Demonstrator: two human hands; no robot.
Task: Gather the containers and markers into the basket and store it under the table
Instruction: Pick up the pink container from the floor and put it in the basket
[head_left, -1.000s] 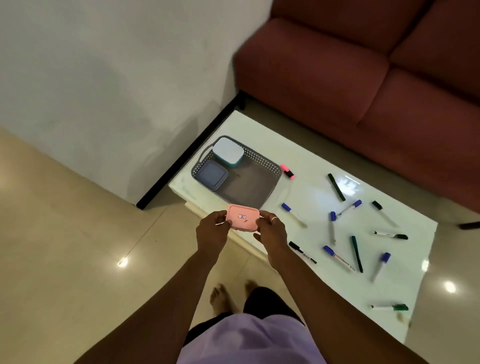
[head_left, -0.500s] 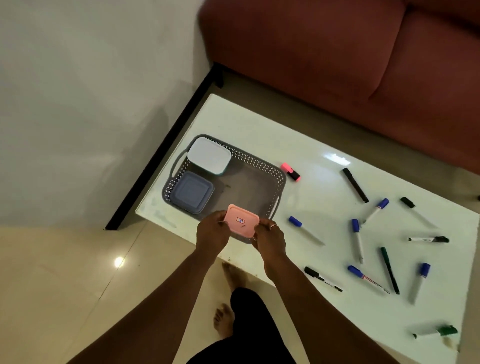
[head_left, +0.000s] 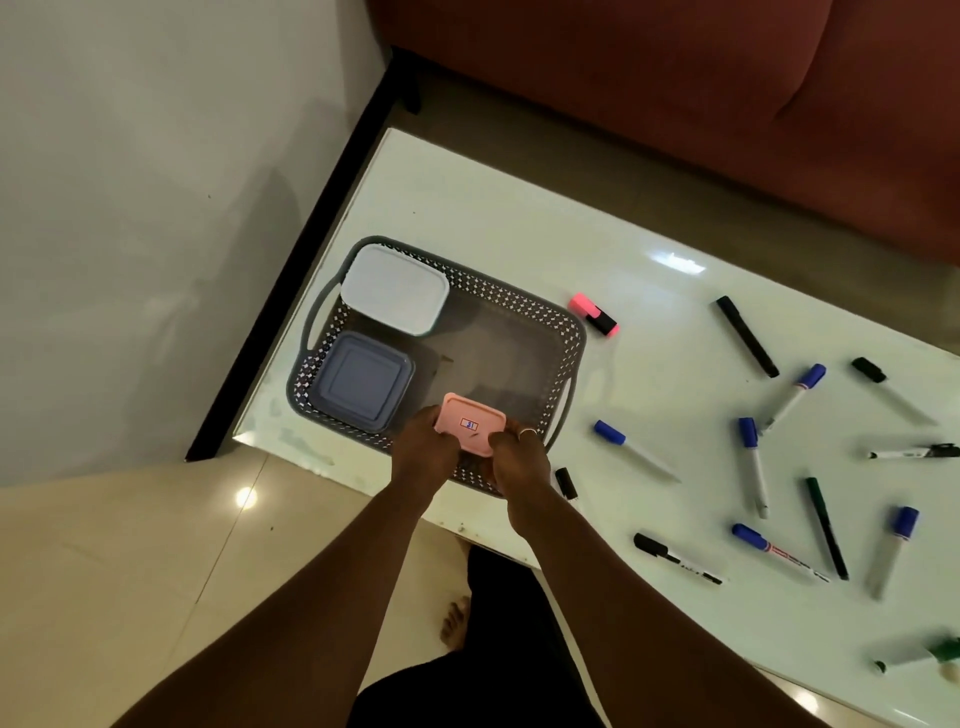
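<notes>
The left hand (head_left: 423, 449) and right hand (head_left: 517, 462) hold a small pink rectangular plastic container (head_left: 470, 426) between them, fingers curled round its short ends, over the near rim of the grey perforated plastic basket (head_left: 519, 299) on the glossy white counter (head_left: 519, 223). The basket's left half is taken up: a white rectangular lidded container (head_left: 395, 288) at the far side, a blue-grey square container (head_left: 361, 382) nearer, just left of the pink one. A pink highlighter (head_left: 595, 314) lies just beside the basket's far right corner. Right of it lie scattered markers, among them a blue-capped marker (head_left: 631, 449) and a long black marker (head_left: 747, 336).
</notes>
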